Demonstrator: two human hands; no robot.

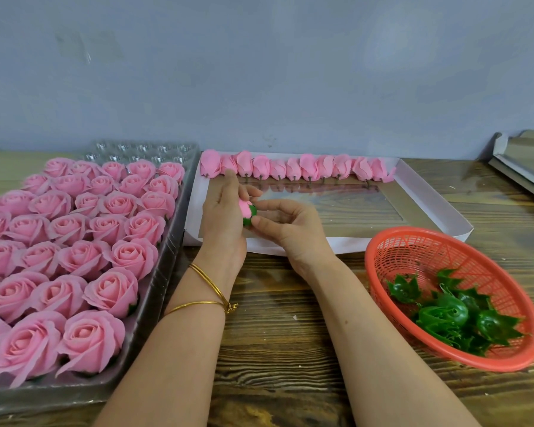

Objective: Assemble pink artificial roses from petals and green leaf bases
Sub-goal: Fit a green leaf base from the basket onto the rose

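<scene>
On the left of the tabletop (pixel 275 334) a plastic tray (pixel 179 211) is nearly full of finished pink roses (pixel 74 257). Just right of it, the left hand (pixel 225 217) curls its fingers round a small pink petal bud (pixel 244 208). The right hand (pixel 287 226), fingers half bent, pinches a green leaf base (pixel 249 220) against the bottom of this bud, so I judge the step in hand is joining the two. The next move probably needs a firm push to seat the bud, then another from the row of buds (pixel 290 167) in the white box (pixel 438 208) and another base from the red basket (pixel 383 251).
</scene>
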